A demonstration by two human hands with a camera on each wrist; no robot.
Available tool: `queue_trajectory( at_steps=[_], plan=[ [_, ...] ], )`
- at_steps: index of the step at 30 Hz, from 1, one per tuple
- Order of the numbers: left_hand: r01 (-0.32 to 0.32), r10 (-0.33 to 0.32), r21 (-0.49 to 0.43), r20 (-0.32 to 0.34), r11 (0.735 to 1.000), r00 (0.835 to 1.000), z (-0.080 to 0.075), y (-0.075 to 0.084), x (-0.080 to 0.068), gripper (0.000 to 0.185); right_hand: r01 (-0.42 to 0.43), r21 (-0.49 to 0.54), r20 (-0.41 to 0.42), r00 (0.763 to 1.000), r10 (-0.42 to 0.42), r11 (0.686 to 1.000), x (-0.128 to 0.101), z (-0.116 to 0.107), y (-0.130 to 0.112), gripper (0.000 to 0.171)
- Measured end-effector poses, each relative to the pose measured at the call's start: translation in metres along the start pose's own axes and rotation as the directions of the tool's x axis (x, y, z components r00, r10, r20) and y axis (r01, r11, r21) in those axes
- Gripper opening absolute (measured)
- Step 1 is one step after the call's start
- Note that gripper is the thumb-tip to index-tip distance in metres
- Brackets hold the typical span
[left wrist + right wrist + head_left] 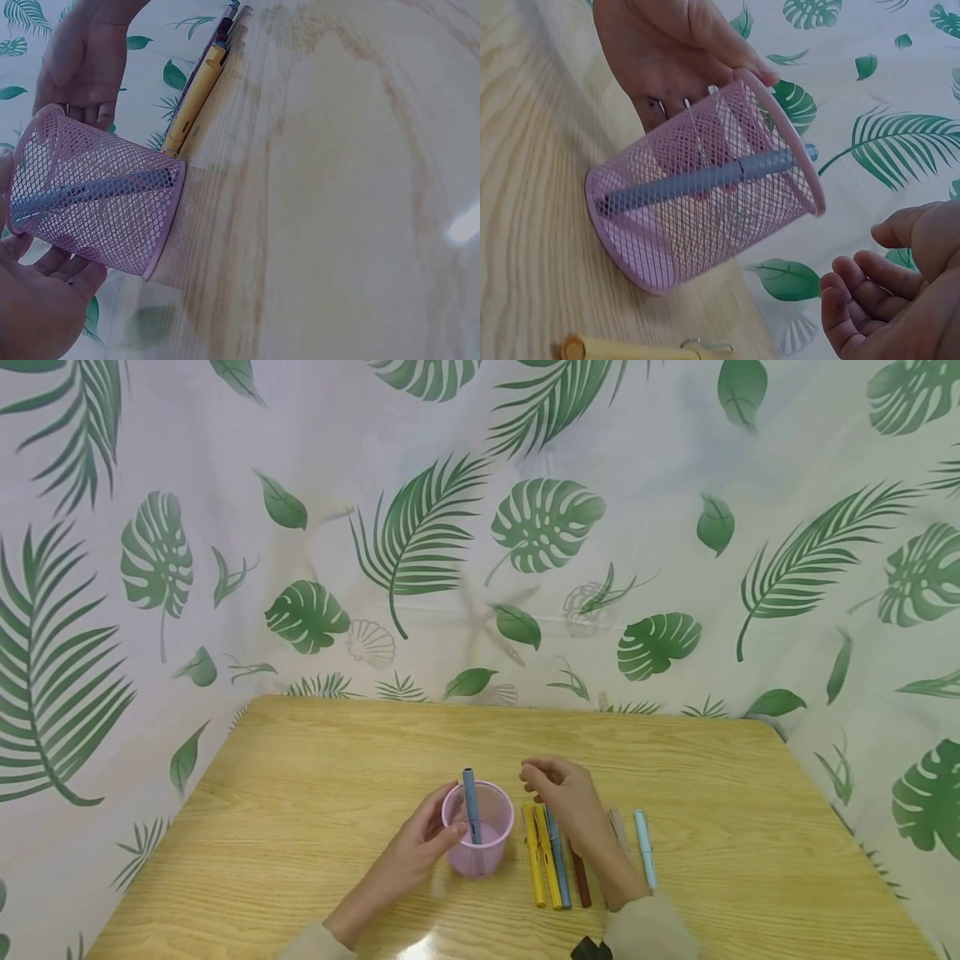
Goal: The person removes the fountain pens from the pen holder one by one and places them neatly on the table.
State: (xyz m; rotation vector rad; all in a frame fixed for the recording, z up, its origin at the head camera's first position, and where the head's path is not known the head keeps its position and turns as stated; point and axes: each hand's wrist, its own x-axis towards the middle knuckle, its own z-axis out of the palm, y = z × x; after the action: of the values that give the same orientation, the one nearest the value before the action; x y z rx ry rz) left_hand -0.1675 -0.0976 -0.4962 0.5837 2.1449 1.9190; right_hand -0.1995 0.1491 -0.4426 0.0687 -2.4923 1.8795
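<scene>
A pink mesh pen cup [480, 862] stands on the table, and my left hand [411, 858] holds it from the left, thumb at the rim and fingers round the side. Inside leans a single blue-grey pen [470, 795], its upper end above the rim. My right hand [576, 802] hovers to the right of the cup, fingers loosely bent and holding nothing. In the right wrist view the right hand [900, 285] is apart from the cup's rim [791, 146]. Beneath that arm lie two yellow pens [534, 864], a blue pen [558, 864] and a dark red pen [581, 881].
Further right on the wood-grain table [337, 760] lie a greyish-pink pen [618, 829], partly behind the right forearm, and a light blue pen [645, 850]. A leaf-patterned cloth [450, 543] hangs behind the table. A small black object [591, 948] shows at the right sleeve.
</scene>
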Motion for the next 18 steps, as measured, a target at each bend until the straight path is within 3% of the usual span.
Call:
queue_trajectory(
  at_steps=[18],
  plan=[
    [0.014,-0.014,-0.012,-0.001,1.0,1.0,0.001,0.0,-0.001,0.067,0.104,-0.014,0.083,0.991,-0.103,0.994,0.004,0.041,-0.014,0.03]
  ],
)
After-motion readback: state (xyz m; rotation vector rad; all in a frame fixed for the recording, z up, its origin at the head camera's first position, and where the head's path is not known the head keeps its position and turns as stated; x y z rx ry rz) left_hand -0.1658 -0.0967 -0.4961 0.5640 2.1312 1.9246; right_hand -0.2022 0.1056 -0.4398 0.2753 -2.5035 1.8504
